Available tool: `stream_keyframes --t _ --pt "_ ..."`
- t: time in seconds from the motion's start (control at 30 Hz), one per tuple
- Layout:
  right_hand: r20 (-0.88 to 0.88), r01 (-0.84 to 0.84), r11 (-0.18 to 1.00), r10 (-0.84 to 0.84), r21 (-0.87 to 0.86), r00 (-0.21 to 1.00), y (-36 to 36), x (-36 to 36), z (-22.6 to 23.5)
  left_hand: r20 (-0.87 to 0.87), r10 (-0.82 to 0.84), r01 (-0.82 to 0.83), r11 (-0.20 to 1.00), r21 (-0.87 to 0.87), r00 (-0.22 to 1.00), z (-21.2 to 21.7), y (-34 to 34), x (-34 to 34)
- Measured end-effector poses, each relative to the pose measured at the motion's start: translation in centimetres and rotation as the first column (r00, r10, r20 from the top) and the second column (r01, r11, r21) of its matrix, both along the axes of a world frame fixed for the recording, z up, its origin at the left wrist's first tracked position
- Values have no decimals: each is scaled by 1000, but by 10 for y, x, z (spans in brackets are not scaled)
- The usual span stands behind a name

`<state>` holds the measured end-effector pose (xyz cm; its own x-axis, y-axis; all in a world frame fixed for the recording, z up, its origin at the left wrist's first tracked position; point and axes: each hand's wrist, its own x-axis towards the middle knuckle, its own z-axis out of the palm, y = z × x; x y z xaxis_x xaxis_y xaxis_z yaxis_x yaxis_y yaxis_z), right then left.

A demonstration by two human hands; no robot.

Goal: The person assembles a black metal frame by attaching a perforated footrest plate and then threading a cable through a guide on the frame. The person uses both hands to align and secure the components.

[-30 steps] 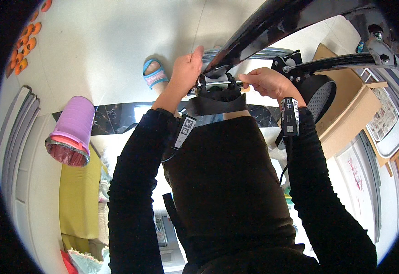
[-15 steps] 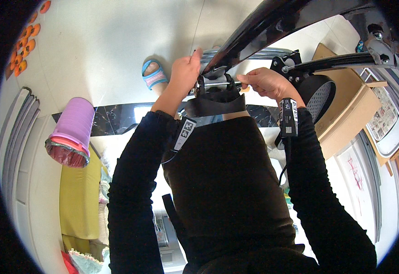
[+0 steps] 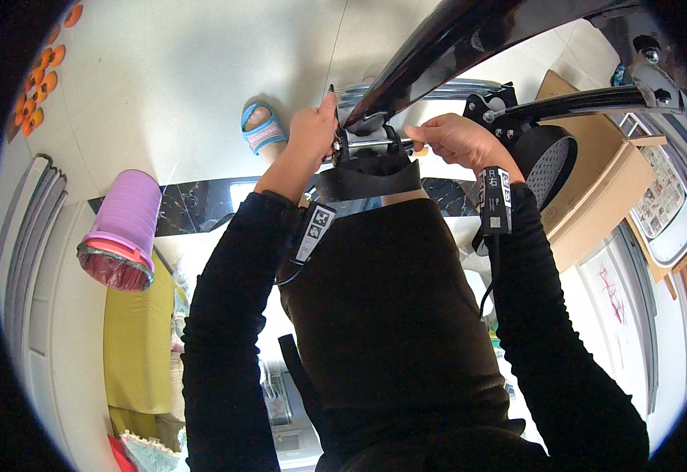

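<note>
A big black fabric bag [image 3: 390,315] hangs by its loops from a short metal rod [image 3: 375,144], just below a slanted black frame bar [image 3: 453,47]. My left hand [image 3: 310,134] is closed around the rod's left end, against the frame. On the right end, my right hand [image 3: 457,140] pinches the rod with fingers curled. Both wrists carry tagged bands, and a cable runs down from the right one. The bag hides most of what lies under it.
A purple bucket [image 3: 123,236] lies on its side at the left. Someone's foot in a blue sandal [image 3: 263,130] stands on the pale floor. Orange things [image 3: 40,79] lie far left. A cardboard box [image 3: 603,181] and a round black perforated part [image 3: 552,161] are at the right.
</note>
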<state>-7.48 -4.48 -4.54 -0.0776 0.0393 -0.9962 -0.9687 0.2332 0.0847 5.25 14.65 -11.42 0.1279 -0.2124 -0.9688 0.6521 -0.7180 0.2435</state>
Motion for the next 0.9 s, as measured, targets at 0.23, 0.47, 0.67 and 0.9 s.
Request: stream_keyframes --t 0.23,0.47,0.67,0.9 --pt "-3 -1 1000 1 10 1000 -2 0 -1 -78 93 -94 996 -8 993 0 1 2" --pt "13 11 1000 -11 7 1000 -1 -1 -1 -68 110 -110 994 -5 992 1 1 0" --pt "-29 -28 1000 28 5 999 -2 1 0 -94 74 -76 997 -11 993 -4 2 2" --pt "1 31 999 -31 38 1000 -2 -5 -5 34 -20 22 999 -34 999 -5 -2 2"
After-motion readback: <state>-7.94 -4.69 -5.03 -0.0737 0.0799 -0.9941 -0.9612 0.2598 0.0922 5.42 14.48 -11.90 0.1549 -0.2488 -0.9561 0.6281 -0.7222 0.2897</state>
